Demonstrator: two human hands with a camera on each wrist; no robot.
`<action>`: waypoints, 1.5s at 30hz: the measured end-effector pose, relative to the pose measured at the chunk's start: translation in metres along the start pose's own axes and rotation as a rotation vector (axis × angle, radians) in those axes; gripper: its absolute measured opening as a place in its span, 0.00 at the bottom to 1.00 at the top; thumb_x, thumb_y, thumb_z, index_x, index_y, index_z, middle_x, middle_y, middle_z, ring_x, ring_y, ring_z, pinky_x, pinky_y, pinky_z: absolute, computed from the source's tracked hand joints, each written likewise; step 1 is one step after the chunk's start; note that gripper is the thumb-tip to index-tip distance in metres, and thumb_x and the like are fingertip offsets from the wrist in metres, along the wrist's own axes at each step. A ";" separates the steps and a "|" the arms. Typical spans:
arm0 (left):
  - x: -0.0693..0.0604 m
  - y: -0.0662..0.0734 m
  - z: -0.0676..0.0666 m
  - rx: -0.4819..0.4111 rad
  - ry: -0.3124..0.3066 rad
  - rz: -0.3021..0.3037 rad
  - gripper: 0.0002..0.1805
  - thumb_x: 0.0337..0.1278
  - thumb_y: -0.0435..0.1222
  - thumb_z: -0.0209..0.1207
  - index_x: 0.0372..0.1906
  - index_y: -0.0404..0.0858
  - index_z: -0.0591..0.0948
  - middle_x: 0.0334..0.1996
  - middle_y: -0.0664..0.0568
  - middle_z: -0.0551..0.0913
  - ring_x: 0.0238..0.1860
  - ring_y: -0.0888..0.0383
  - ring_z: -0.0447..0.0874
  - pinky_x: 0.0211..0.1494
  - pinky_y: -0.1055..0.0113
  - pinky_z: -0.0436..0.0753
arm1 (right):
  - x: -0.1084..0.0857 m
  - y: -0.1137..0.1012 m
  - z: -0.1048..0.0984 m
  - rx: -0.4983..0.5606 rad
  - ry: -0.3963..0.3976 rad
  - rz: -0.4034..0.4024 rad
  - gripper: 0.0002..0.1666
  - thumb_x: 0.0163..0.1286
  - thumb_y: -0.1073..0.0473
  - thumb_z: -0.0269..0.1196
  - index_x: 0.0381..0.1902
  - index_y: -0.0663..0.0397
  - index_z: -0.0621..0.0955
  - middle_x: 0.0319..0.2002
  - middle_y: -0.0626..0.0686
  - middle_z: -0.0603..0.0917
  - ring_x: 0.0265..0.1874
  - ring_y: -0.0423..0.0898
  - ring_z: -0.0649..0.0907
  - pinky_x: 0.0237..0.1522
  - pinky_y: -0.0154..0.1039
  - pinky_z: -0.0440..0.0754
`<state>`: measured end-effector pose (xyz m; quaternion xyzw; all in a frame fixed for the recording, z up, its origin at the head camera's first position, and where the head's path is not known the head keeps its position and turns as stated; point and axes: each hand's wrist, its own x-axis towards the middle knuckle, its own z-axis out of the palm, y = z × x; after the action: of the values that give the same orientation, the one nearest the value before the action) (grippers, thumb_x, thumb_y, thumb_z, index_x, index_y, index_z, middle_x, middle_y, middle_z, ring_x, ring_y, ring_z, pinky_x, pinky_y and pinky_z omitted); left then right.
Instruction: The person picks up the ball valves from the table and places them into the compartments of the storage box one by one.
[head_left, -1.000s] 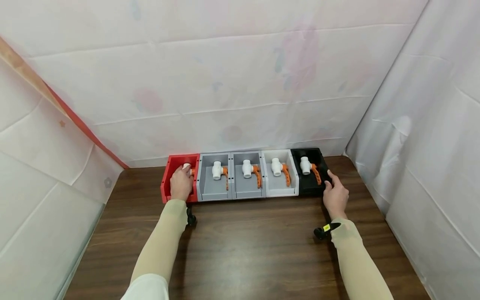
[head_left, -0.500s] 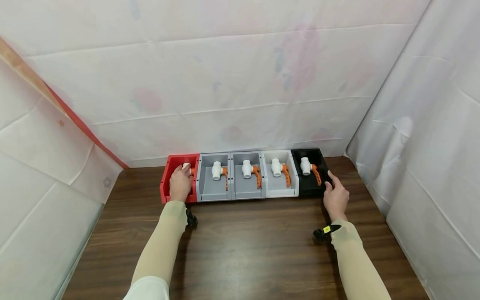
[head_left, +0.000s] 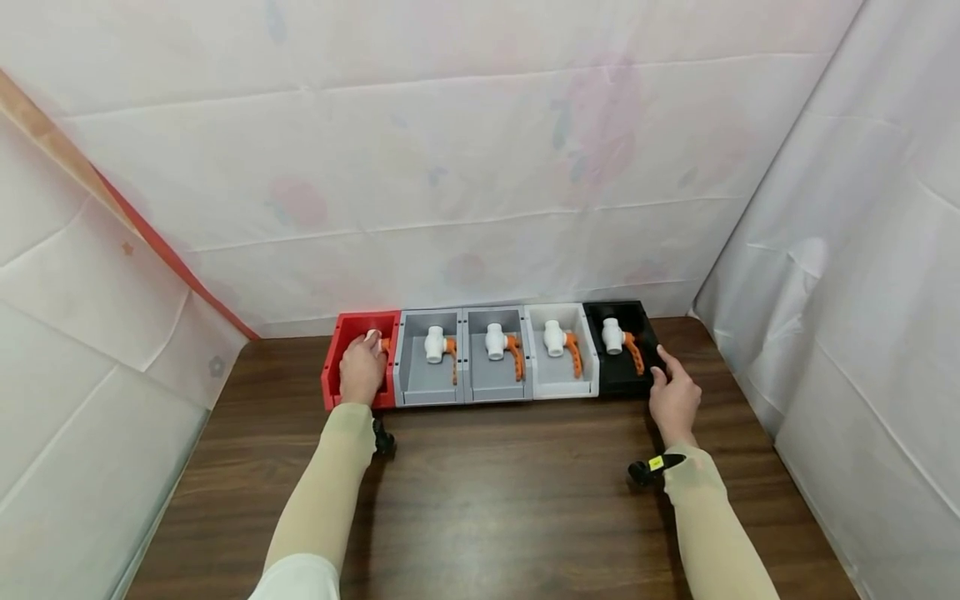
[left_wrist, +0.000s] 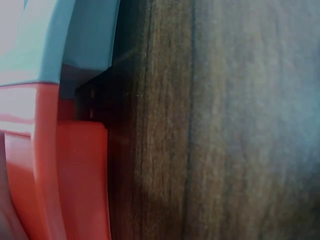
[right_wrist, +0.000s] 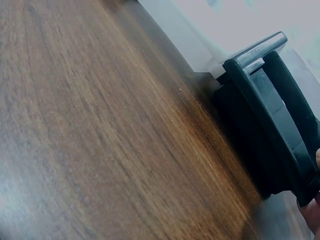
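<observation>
Five storage bins stand side by side in a row at the table's back. My left hand (head_left: 362,368) reaches into the red bin (head_left: 331,379) at the left end and pinches a white ball valve (head_left: 372,334) with an orange handle, mostly hidden by the fingers. At the right end, my right hand (head_left: 675,402) grips the side wall of the black bin (head_left: 618,383). In the right wrist view, fingertips (right_wrist: 318,158) show at both sides of that wall. Another white ball valve (head_left: 612,336) with an orange lever lies inside the black bin.
Between the end bins stand two grey bins (head_left: 429,396) and a white bin (head_left: 566,388), each with a similar valve. The wooden table (head_left: 487,492) extends in front. A white cloth backdrop (head_left: 465,183) rises right behind the row, with side cloths left and right.
The head view has shifted very slightly. Both hands keep their places at the red and black bins, and the valves lie as before.
</observation>
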<state>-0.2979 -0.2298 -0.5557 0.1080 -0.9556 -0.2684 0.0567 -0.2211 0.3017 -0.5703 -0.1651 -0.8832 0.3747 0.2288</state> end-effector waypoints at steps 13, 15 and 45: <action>0.000 0.000 0.001 -0.080 -0.049 -0.009 0.31 0.67 0.38 0.55 0.74 0.43 0.67 0.72 0.37 0.64 0.70 0.37 0.62 0.69 0.41 0.65 | -0.002 0.003 -0.003 0.009 -0.003 0.028 0.26 0.75 0.60 0.60 0.69 0.39 0.76 0.61 0.60 0.80 0.52 0.66 0.80 0.56 0.63 0.73; 0.001 -0.001 0.001 -0.081 -0.047 -0.011 0.31 0.67 0.39 0.56 0.74 0.44 0.67 0.72 0.38 0.64 0.71 0.38 0.62 0.69 0.42 0.65 | -0.003 0.004 -0.004 0.008 0.002 0.023 0.26 0.74 0.59 0.60 0.68 0.38 0.76 0.60 0.60 0.80 0.49 0.66 0.81 0.55 0.63 0.74; -0.010 0.011 -0.040 -0.147 0.059 0.040 0.19 0.72 0.43 0.53 0.59 0.38 0.80 0.48 0.40 0.83 0.44 0.42 0.79 0.48 0.45 0.81 | 0.006 0.000 -0.017 -0.017 -0.188 -0.120 0.31 0.72 0.67 0.57 0.73 0.54 0.69 0.55 0.71 0.79 0.47 0.65 0.79 0.48 0.62 0.74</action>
<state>-0.2836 -0.2389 -0.5165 0.0923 -0.9331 -0.3335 0.0980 -0.2170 0.3145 -0.5582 -0.0781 -0.9122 0.3667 0.1652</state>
